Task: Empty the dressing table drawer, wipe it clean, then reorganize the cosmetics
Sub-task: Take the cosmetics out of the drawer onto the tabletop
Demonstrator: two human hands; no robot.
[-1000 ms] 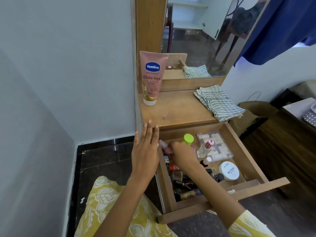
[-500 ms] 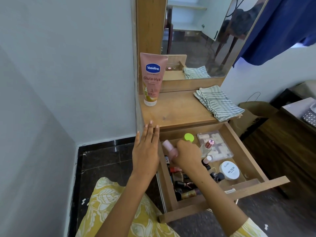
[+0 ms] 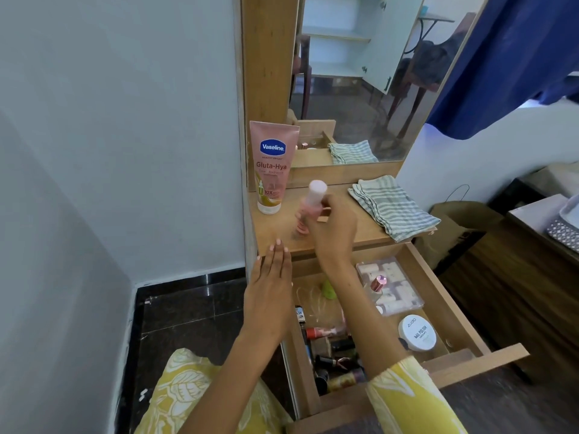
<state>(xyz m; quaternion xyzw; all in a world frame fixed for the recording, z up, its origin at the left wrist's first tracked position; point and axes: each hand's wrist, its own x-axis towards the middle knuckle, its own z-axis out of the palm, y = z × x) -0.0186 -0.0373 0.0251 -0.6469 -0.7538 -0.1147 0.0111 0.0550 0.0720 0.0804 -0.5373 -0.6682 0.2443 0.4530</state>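
Pink bottle stands upright in our right hand grip, bench just below; left hand flat.

On the pink tube standing at the back left of the tabletop you can read "Vaseline" in a blue badge, then "Gluta-Hya", and lower down "10X"; the small print between is too fine to read. In the drawer below the tabletop, the white round jar reads "NAIL POLISH"; its brand word is unclear.
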